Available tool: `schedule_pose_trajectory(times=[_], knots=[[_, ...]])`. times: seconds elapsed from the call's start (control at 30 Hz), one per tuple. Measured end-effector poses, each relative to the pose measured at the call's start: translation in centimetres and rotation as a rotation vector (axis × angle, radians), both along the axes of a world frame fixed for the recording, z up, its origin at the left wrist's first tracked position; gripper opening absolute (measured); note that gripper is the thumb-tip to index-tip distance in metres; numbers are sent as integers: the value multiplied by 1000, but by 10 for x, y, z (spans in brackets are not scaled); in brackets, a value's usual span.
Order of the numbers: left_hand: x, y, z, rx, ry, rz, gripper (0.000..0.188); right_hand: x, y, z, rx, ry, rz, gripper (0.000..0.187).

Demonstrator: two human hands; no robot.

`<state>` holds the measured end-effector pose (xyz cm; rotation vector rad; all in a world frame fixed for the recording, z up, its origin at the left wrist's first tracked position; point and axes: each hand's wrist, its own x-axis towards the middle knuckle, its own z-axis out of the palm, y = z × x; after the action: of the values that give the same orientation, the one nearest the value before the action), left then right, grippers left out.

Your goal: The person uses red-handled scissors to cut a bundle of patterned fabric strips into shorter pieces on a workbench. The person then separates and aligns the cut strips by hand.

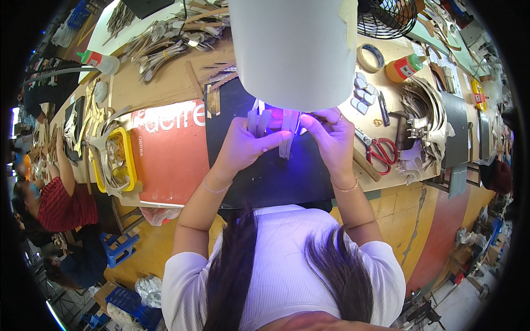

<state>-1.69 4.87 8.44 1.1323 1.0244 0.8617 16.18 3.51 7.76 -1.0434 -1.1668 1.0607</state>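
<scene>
Under the rim of a large white lamp hood (292,60), purple light falls on both hands. My left hand (245,144) is closed around a small group of flat pale strips (285,144), its thumb stretched across them. From the other side my right hand (335,138) pinches at the same strips with thumb and bent fingers. The strips' upper ends are hidden behind the hood, and their exact kind is not plain. Both hands hover over a black mat (270,185).
Red-handled scissors (382,154), curved metal pieces (422,127), a tape roll (370,58) and an orange bottle (404,68) lie right. On the left are a yellow basket (131,160), a red sheet (171,160) and bundled metal spoons (157,58). A person in red stripes (61,207) works far left.
</scene>
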Motion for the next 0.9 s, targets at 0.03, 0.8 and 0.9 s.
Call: schedule_pose_trajectory(times=[0.03, 0.8, 0.9], knots=[[-1, -1, 1, 56, 15, -24, 10, -1, 0, 1, 11, 5, 18, 21], [-2, -3, 29, -191, -67, -151, 22, 8, 6, 16, -342, 199, 302, 23], [-5, -2, 29, -238, -63, -195, 23, 9, 7, 14, -377, 140, 283, 25]])
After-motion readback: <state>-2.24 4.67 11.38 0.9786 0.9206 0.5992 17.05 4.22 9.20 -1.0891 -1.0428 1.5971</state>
